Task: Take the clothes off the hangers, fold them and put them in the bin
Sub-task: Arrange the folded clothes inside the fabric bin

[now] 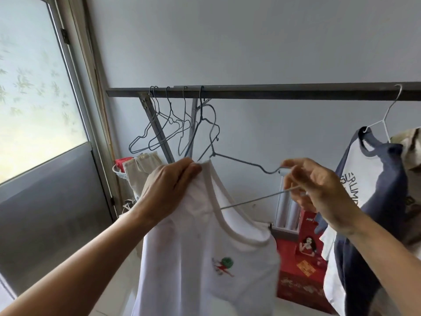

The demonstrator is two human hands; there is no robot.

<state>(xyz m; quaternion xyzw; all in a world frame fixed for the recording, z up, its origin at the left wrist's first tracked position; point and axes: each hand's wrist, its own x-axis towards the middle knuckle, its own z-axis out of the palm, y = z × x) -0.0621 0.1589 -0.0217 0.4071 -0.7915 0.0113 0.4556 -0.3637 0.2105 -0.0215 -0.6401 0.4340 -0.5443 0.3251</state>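
Two holds: left hand [168, 192], soft vest [205, 258]; right hand [319, 190], wire hanger [246, 164].

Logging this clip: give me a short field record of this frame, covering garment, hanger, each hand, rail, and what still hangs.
garment: white sleeveless top with a small red-and-green print, partly off its hanger
hanger: blue-grey wire hanger, hook apparently below the rail, one end out through the top's neckline
left hand: grips the top's shoulder
right hand: pinches the hanger's free end
rail: dark metal rail, empty wire hangers at its left
still hanging: navy-and-white garment on a white hanger
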